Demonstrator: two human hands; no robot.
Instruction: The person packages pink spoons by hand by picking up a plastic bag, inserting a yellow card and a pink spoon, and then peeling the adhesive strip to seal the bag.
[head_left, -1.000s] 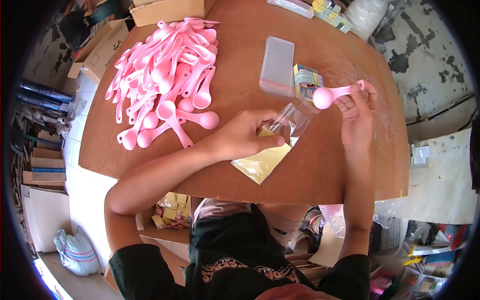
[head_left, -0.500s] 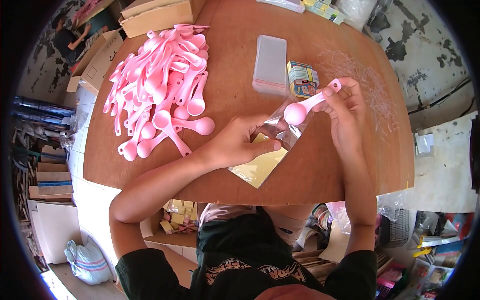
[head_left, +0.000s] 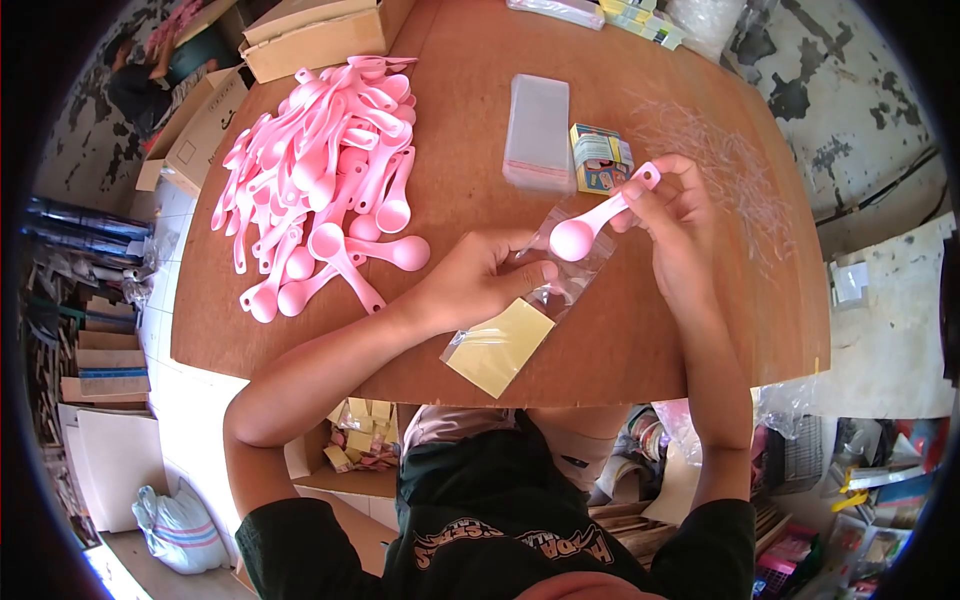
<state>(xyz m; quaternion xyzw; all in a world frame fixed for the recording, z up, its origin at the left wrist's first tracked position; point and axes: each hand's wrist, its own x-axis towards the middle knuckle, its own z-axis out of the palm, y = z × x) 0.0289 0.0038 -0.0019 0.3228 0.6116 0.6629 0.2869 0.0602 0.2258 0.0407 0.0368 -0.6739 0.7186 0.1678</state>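
A clear plastic bag (head_left: 572,285) is pinched in my left hand (head_left: 490,285), with a pale yellow card (head_left: 500,348) in its lower part. My right hand (head_left: 672,210) grips a pink measuring spoon (head_left: 600,214) by its handle end. The spoon's round bowl points down and left, overlapping the bag's mouth in this view. To the left lies a large heap of pink measuring spoons (head_left: 330,160). Beyond my hands are a stack of clear bags (head_left: 538,130) and a stack of printed cards (head_left: 600,158).
Thin clear plastic strips (head_left: 715,150) are scattered at the right of the wooden table (head_left: 460,130). A cardboard box (head_left: 310,40) stands at the far left edge. Below the table, an open box holds yellow-carded packs (head_left: 362,432). Another person (head_left: 145,90) sits at the far left.
The bag with its card has shifted slightly left and down, showing more of the card. My right hand and the spoon have moved a little left.
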